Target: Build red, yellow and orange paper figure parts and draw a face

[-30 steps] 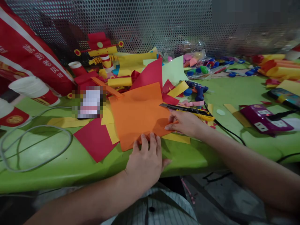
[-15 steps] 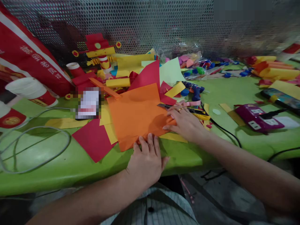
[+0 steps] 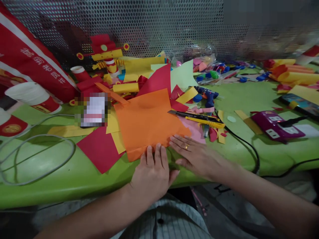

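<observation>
A sheet of orange paper (image 3: 147, 119) lies in front of me, its near edge creased or folded over. My left hand (image 3: 153, 169) rests on that near edge, palm down, fingers stretched forward. Pressed flat by the sheet's near right corner is my right hand (image 3: 194, 154), with a ring on one finger and nothing in it. Just beyond the right hand, a yellow and black utility knife (image 3: 204, 119) lies with its blade over the sheet's right edge. Pink paper (image 3: 193, 128) shows beneath the knife. A red paper square (image 3: 99, 149) sits left of the orange sheet.
At left are a phone (image 3: 94, 109), a looped grey cable (image 3: 72, 146) and paper cups (image 3: 32, 96). A blue glue gun (image 3: 210, 96) lies behind the knife. A purple power strip (image 3: 276, 124) with black cords stands at right. Perforated metal (image 3: 149, 26) borders the green table's (image 3: 62, 179) back.
My right hand has moved down and towards me, from beside the knife to the sheet's near right corner, and its fingers have flattened. The left hand stays nearly still.
</observation>
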